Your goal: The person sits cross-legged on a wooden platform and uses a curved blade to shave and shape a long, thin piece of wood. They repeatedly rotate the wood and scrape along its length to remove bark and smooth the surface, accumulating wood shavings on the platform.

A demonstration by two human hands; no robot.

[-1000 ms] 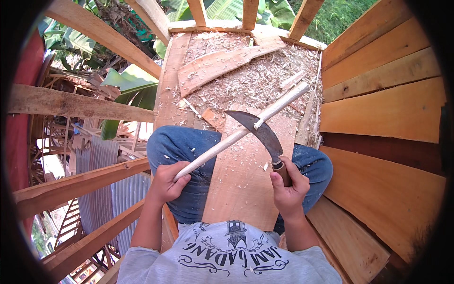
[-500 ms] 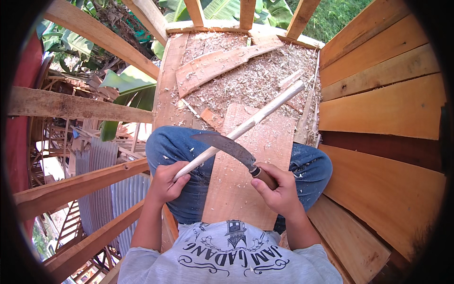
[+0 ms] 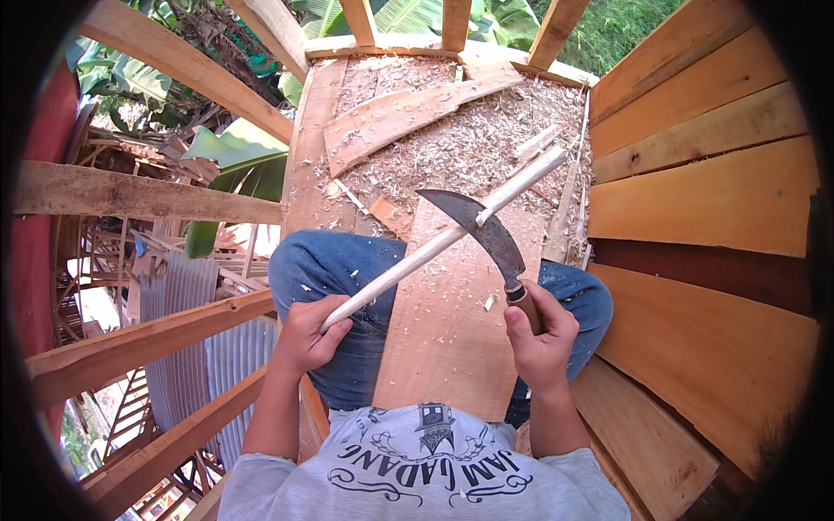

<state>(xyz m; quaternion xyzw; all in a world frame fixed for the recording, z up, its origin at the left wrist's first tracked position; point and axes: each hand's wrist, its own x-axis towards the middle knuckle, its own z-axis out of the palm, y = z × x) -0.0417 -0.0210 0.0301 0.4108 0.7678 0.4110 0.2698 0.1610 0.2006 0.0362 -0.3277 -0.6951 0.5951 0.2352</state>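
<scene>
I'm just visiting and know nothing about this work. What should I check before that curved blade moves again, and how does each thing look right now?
1. Left fingers closed around the near end of the stick: ok.
2. Right fingers wrapped around the brown handle: ok.
3. Left fingers away from the curved blade: ok; it crosses the stick's far half.
4. Far end of the stick supported from below: cannot tell from this view.
5. Board between the knees free of chips: not ok; a few pale ones lie on it.
</scene>
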